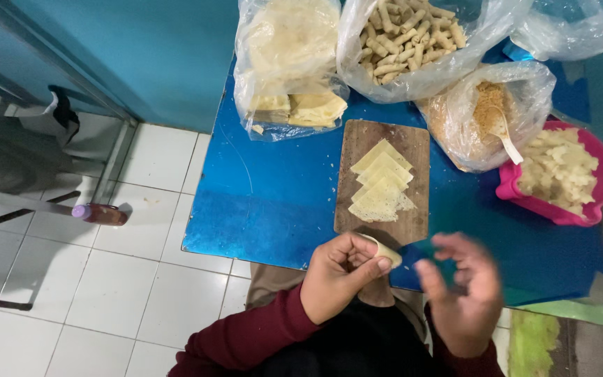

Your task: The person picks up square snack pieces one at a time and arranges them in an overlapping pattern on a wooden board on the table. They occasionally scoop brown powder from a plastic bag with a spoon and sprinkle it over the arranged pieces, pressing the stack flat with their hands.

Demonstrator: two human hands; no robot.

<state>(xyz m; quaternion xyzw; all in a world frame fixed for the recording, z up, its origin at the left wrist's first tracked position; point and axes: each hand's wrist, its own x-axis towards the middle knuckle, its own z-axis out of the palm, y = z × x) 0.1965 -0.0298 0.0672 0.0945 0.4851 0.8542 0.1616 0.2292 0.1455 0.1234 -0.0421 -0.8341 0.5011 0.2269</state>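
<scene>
Head view looks down on my left hand (340, 276), fingers pinched shut around a small pale roll (387, 251) just over the table (266, 202) edge. It looks soft, light, likely to unroll or tear; best gripped along its sides. My right hand (463, 293) hangs open, empty and blurred. Cut wrappers (381, 183) lie on the board (364, 139) beyond.

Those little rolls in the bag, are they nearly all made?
Done: a bag of finished rolls sits at the back. In hand: the left hand pinches one rolled piece; the right hand is open and blurred. Left: flat sheets on the wooden board, more in another bag, and filling in the pink bowl.
</scene>
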